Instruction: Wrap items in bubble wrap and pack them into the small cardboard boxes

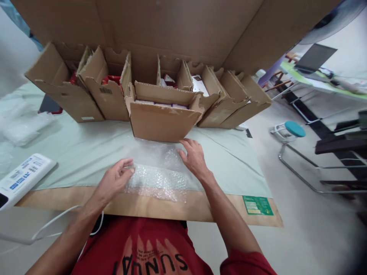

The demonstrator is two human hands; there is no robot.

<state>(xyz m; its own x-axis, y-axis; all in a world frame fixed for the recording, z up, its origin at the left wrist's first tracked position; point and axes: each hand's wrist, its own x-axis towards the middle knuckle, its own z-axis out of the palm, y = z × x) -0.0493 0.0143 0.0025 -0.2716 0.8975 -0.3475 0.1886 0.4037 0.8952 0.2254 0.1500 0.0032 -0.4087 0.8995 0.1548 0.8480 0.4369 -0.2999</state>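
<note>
Bubble wrap lies spread on the worktop, near the cardboard box. Your left hand and right hand sit apart at the wrap's sides, seemingly to steady it; right thumb and fingers are parted; whether the left pinches, I cannot tell.

The left fingers hide some bubble wrap, and the front carton mostly conceals its packs.

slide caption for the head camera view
Left hand and right hand at opposite sides of bubble wrap, before open cardboard boxes.
</note>
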